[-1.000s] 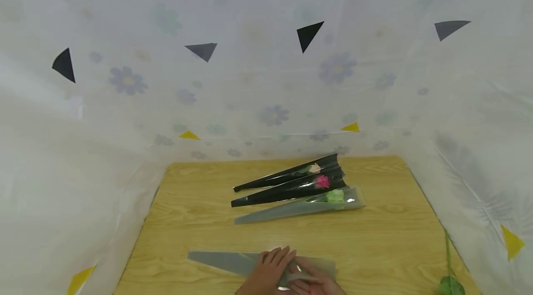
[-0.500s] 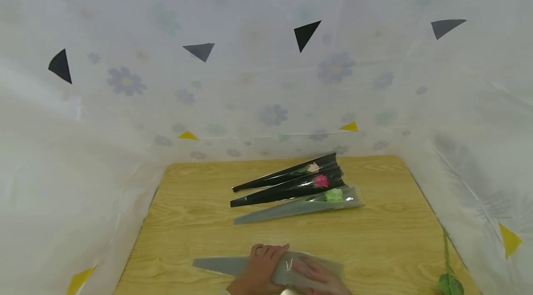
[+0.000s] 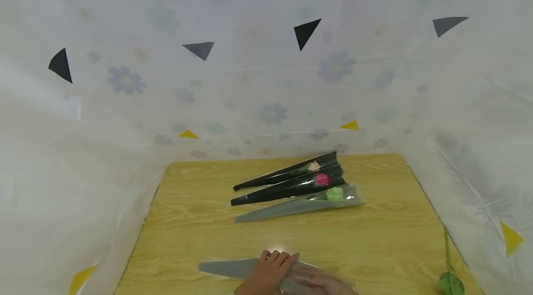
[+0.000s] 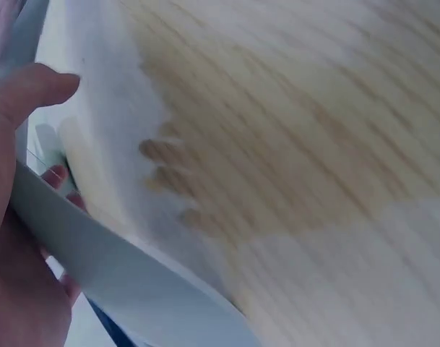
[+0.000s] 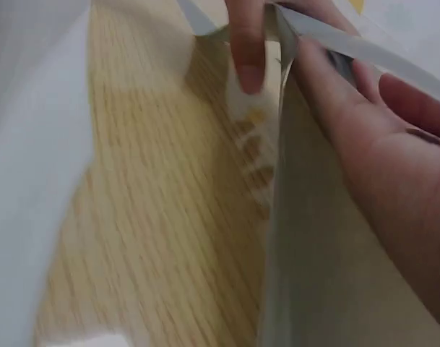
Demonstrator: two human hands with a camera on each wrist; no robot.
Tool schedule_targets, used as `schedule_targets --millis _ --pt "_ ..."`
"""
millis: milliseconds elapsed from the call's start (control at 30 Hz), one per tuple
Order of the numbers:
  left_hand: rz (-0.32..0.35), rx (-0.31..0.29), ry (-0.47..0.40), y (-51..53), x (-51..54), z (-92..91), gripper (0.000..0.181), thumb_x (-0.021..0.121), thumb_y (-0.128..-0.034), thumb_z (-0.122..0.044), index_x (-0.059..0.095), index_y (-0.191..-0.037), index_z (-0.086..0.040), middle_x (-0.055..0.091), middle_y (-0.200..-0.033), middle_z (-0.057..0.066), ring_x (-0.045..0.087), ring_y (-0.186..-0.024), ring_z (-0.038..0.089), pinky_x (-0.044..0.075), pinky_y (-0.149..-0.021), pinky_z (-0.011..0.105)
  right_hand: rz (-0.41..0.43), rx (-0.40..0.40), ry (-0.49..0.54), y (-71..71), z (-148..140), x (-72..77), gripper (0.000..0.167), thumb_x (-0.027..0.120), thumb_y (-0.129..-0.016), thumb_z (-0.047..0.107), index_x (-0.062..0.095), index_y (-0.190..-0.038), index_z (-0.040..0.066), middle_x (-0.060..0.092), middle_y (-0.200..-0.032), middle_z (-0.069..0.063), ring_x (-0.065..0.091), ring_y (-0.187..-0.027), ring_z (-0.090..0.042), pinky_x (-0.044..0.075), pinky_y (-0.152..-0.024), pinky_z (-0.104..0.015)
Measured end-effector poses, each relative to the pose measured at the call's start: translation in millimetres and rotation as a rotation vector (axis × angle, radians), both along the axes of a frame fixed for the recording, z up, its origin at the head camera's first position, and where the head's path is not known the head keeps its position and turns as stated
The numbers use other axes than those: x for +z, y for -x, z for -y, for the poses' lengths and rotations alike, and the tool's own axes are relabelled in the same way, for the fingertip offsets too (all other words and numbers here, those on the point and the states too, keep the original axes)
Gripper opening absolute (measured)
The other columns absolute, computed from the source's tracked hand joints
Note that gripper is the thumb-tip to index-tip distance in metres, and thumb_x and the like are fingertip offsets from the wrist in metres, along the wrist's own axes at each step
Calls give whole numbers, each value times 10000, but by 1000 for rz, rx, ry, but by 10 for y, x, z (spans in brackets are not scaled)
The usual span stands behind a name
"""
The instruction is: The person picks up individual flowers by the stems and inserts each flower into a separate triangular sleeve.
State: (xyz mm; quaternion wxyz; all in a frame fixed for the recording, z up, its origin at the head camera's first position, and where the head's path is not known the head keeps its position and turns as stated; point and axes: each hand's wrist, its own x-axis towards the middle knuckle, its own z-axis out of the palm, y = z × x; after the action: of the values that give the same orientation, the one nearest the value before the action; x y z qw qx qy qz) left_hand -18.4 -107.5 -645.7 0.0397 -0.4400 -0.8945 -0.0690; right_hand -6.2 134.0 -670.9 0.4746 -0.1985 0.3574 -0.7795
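A long tapered grey and clear flower sleeve (image 3: pixel 228 267) lies near the table's front, narrow end left. My left hand (image 3: pixel 268 273) lies across its middle; in the left wrist view the thumb and fingers (image 4: pixel 24 101) hold the grey film (image 4: pixel 126 278) between them. Toward the wide end is my right hand (image 3: pixel 322 281), seen through clear film, fingers fairly straight and apparently inside the sleeve. The right wrist view shows this hand (image 5: pixel 393 152) along the film (image 5: pixel 310 238), partly hidden by it.
Behind lie three wrapped flowers: a peach one (image 3: pixel 313 166) and a magenta one (image 3: pixel 321 179) in black sleeves, and a pale green one (image 3: pixel 334 193) in a grey sleeve. A green stem with a leaf (image 3: pixel 450 283) lies at the wooden table's (image 3: pixel 187 230) right edge.
The grey sleeve has shifted slightly right and toward the front, with my left hand still on it. My right hand has moved a little right along the wide end. The wrapped flowers stay put.
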Motion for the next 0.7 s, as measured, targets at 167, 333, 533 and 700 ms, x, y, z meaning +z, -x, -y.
schedule_targets --millis 167,333,533,700 --pt "50 3 21 3 45 60 979 502 -728 -743 212 -1479 -187 441 -1254 -72 444 -1029 89 377 -807 319 -1 -43 -42 4 -118 31 461 147 -1040 199 239 -1455 19 365 -1432 -133 314 -1325 -209 250 -1053 -346" --pt "31 -21 29 -19 131 -5 973 414 -746 -775 191 -1486 -185 435 -1257 -89 442 -1031 74 375 -834 309 -127 -39 -57 -3 -141 61 453 160 -1039 168 253 -1446 -7 344 -1449 -109 314 -1319 -145 244 -1053 -303" --pt "37 -51 27 -42 141 -78 941 335 -783 -776 154 -1494 -188 428 -1263 -91 439 -1018 70 364 -815 286 -442 -44 -238 10 -64 114 438 183 -1033 135 357 -1431 81 334 -1466 -6 274 -1304 -17 251 -996 -173" --pt "62 -24 -2 -30 104 -20 936 401 -783 -750 146 -1493 -196 429 -1265 -88 446 -1036 72 369 -825 310 -265 16 -92 17 -106 213 479 91 -1032 187 170 -1471 12 207 -1516 -75 236 -1343 -99 234 -1051 -284"
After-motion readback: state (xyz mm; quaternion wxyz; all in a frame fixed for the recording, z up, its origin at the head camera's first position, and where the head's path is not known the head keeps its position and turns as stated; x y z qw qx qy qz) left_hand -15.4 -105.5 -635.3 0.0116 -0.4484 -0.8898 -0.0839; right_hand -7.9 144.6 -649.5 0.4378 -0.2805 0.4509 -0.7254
